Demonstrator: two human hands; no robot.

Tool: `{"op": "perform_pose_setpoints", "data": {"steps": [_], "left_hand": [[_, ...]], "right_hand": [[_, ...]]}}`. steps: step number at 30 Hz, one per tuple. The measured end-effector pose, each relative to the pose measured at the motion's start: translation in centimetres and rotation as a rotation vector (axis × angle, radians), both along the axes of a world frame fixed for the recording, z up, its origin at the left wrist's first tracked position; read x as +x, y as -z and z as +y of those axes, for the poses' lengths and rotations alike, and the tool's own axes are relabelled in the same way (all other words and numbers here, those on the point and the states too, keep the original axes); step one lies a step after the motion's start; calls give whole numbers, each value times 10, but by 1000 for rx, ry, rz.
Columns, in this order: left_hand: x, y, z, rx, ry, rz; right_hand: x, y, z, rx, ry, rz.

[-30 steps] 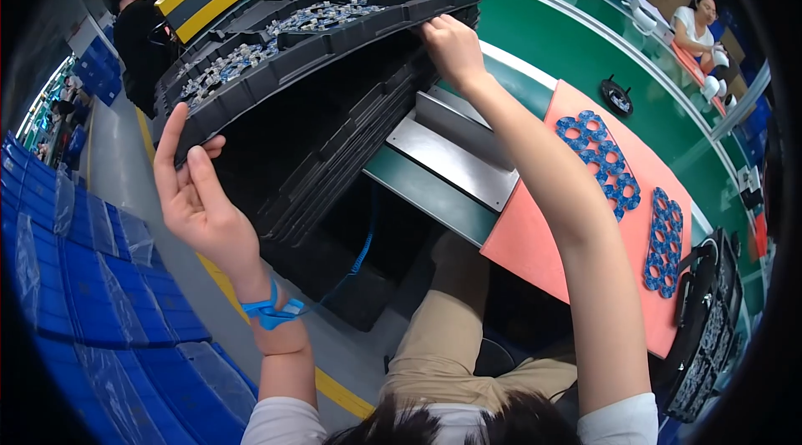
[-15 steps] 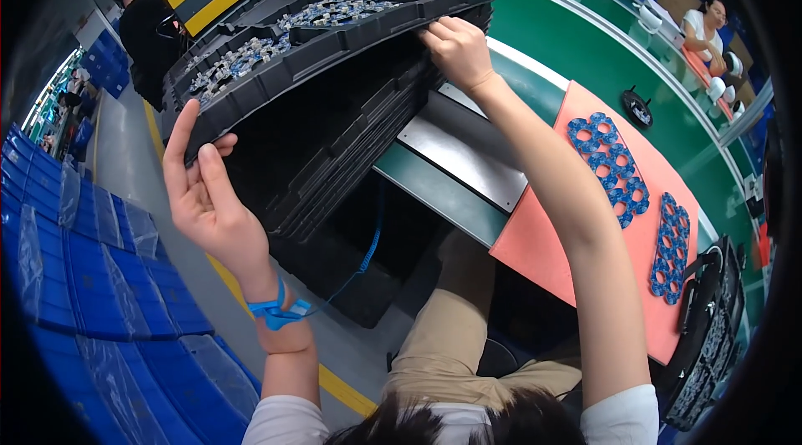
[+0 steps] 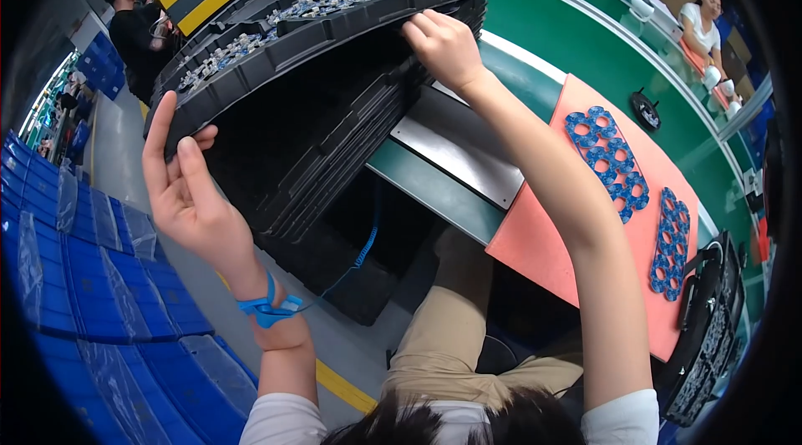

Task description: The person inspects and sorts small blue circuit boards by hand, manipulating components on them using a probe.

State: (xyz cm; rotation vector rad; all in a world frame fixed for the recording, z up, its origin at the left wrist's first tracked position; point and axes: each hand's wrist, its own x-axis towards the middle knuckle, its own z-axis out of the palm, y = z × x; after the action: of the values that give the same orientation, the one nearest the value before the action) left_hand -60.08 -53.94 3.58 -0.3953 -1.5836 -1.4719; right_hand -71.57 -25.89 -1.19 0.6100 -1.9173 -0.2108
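Observation:
A black plastic tray (image 3: 313, 46) filled with small blue-and-silver circuit boards (image 3: 327, 4) is tilted up over a stack of similar black trays (image 3: 334, 157). My left hand (image 3: 194, 186) grips its near left corner, thumb and fingers around the rim, index finger stretched up along the outside. A blue wrist strap (image 3: 269, 309) with a coiled cord circles that wrist. At the right part of the same rim, my right hand (image 3: 443, 46) is closed on the edge with fingers curled. Dark space shows between the raised tray and the stack.
Right of the stack lie a metal plate (image 3: 459, 149) and a pink mat (image 3: 543, 228) bearing two blue circuit-board panels (image 3: 608, 157). A green conveyor (image 3: 535, 27) curves behind. Blue bins (image 3: 109, 278) line the left. One person (image 3: 134, 27) stands far left; another (image 3: 702, 27) sits far right.
Both hands and the raised tray have shifted slightly left. The person at far left has turned, and the person at far right has moved their arms.

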Motion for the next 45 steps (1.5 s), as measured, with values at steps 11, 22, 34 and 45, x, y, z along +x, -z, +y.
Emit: {"op": "perform_pose_setpoints", "data": {"steps": [11, 22, 34, 45], "left_hand": [[4, 1, -2, -18, 11, -39], [4, 3, -1, -29, 2, -57], [7, 3, 1, -17, -20, -60], [7, 6, -2, -30, -34, -68]], "right_hand": [[-7, 6, 11, -1186, -88, -276], [-26, -6, 14, -1684, 194, -627], [-7, -21, -24, -2275, -552, -896], [24, -17, -51, -2417, -696, -834]]}}
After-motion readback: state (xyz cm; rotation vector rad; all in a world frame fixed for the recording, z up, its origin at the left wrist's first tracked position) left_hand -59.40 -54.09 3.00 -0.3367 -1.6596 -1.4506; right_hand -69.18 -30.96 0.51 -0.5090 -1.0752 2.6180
